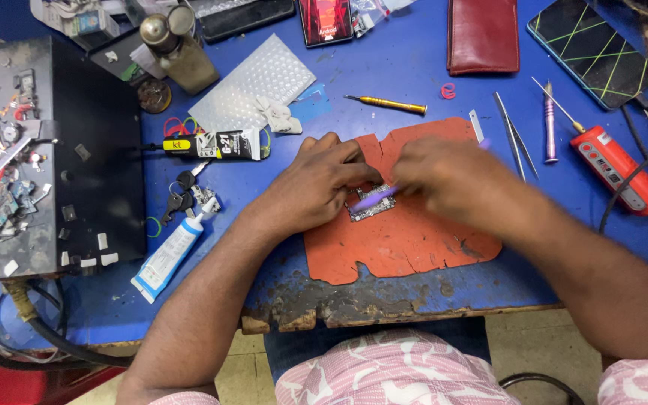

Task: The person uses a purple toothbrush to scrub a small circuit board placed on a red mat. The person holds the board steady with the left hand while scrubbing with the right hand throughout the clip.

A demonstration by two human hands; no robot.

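Left hand (pixel 316 187) presses fingertips down on a small circuit board (pixel 371 206) lying mid-way on the orange mat (pixel 399 240) on the blue bench (pixel 414 67), likely steadying it, while the blurred right hand (pixel 444 176) grips a purple brush (pixel 375 198) against it.

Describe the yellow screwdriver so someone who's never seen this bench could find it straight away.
Start at the orange mat in the middle of the blue table, where both hands work. Just beyond the mat's far edge lies the yellow screwdriver, flat and pointing left. It is small with a yellow handle, unlike the purple screwdriver and red tool to the right.
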